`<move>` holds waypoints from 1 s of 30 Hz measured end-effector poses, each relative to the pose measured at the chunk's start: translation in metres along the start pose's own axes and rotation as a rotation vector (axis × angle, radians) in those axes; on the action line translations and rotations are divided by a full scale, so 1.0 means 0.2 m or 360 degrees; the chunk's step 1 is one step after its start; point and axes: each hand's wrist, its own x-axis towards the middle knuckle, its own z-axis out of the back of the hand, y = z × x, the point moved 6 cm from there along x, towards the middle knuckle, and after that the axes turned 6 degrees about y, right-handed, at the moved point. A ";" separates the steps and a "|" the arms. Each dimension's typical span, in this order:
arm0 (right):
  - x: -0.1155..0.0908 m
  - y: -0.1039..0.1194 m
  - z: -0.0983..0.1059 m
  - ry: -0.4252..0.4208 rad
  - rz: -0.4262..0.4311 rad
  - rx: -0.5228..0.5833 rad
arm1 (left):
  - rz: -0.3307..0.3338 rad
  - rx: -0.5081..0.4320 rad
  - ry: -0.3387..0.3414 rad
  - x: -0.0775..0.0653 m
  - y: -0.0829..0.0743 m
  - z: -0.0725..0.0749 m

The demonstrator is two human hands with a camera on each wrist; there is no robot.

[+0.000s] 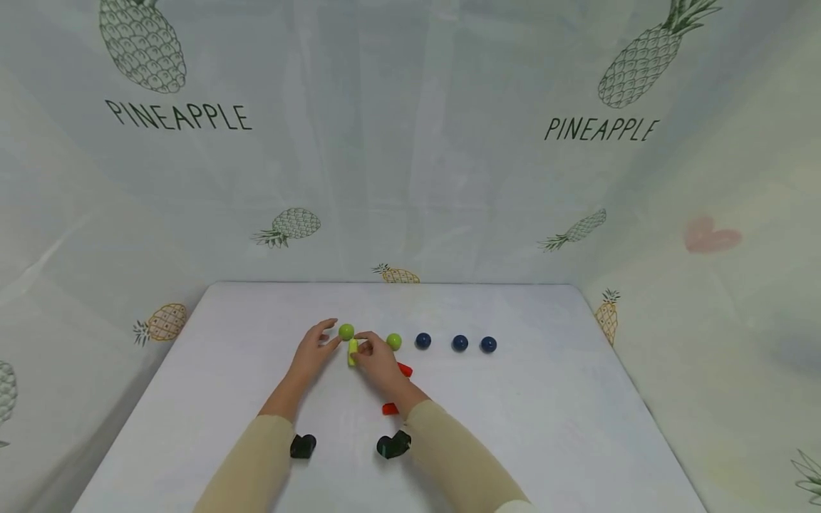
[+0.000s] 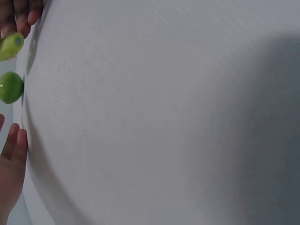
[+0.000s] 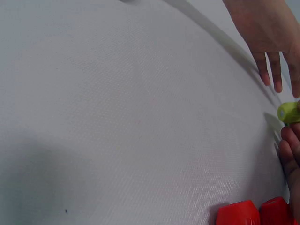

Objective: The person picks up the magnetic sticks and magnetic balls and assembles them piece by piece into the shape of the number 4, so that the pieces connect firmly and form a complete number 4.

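Note:
My right hand (image 1: 381, 362) pinches a small yellow-green tapered piece (image 1: 353, 352) between thumb and fingers. In the right wrist view the piece (image 3: 288, 112) shows a rounded end with a small grey-blue spot. Just past it a bright green ball (image 1: 346, 332) sits on the table, between the two hands. My left hand (image 1: 313, 349) is beside that ball, fingers extended and loosely spread. The left wrist view shows a gap between the left fingers (image 2: 19, 143) and the ball (image 2: 10, 87). A second green ball (image 1: 394, 341) lies right of my right hand.
Three dark blue balls (image 1: 460, 343) continue the row to the right. Red pieces (image 1: 390, 409) lie beside my right forearm, partly hidden by it. Two dark pieces (image 1: 303, 447) rest nearer, by the sleeves. A pineapple-print curtain (image 1: 410, 178) stands behind the white table (image 1: 545, 427).

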 end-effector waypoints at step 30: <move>0.09 -0.05 -0.02 0.0006 -0.0088 -0.0083 | 0.0322 -0.0237 -0.0004 0.08 0.07 -0.07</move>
